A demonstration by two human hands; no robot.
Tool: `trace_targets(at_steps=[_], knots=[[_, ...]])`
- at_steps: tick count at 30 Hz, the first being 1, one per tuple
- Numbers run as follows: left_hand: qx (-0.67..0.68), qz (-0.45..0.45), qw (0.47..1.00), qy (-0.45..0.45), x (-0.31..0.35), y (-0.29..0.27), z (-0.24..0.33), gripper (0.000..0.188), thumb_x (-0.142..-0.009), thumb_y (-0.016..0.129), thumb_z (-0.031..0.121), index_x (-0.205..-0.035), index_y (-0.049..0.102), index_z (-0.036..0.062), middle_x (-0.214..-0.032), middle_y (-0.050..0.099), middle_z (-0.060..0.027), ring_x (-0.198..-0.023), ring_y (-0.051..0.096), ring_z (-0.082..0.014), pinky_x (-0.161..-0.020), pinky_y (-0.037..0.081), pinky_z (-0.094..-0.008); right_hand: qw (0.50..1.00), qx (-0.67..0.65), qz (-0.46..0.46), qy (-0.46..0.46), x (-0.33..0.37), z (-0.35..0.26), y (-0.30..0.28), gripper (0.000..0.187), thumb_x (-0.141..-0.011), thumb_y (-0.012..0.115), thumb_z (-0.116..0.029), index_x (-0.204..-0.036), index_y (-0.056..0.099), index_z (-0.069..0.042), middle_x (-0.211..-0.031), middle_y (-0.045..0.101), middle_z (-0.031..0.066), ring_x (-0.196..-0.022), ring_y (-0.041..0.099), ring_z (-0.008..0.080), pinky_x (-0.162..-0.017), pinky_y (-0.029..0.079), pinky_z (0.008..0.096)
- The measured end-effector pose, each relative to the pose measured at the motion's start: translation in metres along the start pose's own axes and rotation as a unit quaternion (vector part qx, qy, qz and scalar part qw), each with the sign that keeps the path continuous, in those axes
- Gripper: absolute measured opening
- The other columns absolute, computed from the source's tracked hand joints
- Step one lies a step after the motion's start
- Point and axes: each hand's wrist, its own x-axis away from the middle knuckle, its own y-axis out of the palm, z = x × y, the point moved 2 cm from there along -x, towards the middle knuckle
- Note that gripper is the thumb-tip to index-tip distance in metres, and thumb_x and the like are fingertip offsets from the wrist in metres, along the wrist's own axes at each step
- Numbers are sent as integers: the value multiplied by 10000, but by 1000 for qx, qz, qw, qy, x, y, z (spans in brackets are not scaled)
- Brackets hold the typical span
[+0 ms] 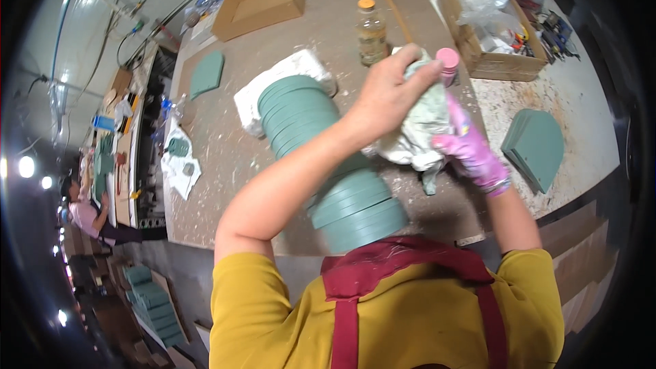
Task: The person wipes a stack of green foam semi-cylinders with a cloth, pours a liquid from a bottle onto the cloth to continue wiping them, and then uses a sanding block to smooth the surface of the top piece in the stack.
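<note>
Both my hands meet around a crumpled whitish rag (pixel 417 138) above the right part of the table. My left hand (pixel 393 92) is bare and closed on the rag's upper part, fingers bent. My right hand (pixel 475 154), in a pink and purple stained glove, grips its right side with the thumb pressed in. A pink-capped container (pixel 447 61) shows just beyond the rag; its lower part is hidden, and I cannot tell whether a hand touches it. Under my left forearm lies a long row of flat green rounded pieces (pixel 301 119), its far end against a white cloth bundle (pixel 283 75).
A glass bottle with an orange cap (pixel 372 34) and a thin wooden stick (pixel 395 10) are beyond my hands. Cardboard boxes (pixel 260 3) stand at the back. Loose green pieces (pixel 536 147) lie at the right. At the far left a person (pixel 85 215) works at another bench.
</note>
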Motion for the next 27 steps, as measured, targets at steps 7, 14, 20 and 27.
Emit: trace_targets(at_steps=[7,14,20,27], knots=[[-142,98,979,-109,-56,-77,-113,572,-817,711,250,-1240,443,-27,-1141,564,-127,-1029,561,-195,-842,465,-319,983,-165,67,-45,12,26,-11,365,-930,435,-76,-1279,447,31,-1187,577,131,-1092,573,182,-955,456,315],[46,155,977,-140,-88,-37,-181,936,-665,824,194,-1387,261,-1,-1254,503,-218,-1153,510,-309,-966,417,-397,951,-265,156,26,19,67,-22,331,-924,446,-84,-1224,500,44,-1169,585,135,-1113,545,213,-987,401,324],[-115,52,992,-20,-97,-41,-138,722,-685,785,248,-1251,416,-7,-1191,553,-189,-1093,563,-293,-914,452,-365,955,-249,147,-64,31,66,-52,402,-948,384,-142,-1296,427,56,-1250,539,191,-1153,536,270,-1003,427,368],[-404,-135,878,216,-29,-13,-20,697,-618,786,217,-1244,484,172,-977,527,-143,-901,565,-317,-767,472,-416,896,-395,197,-52,0,15,-31,412,-987,354,-185,-1316,410,57,-1144,588,171,-1005,596,255,-895,494,399]])
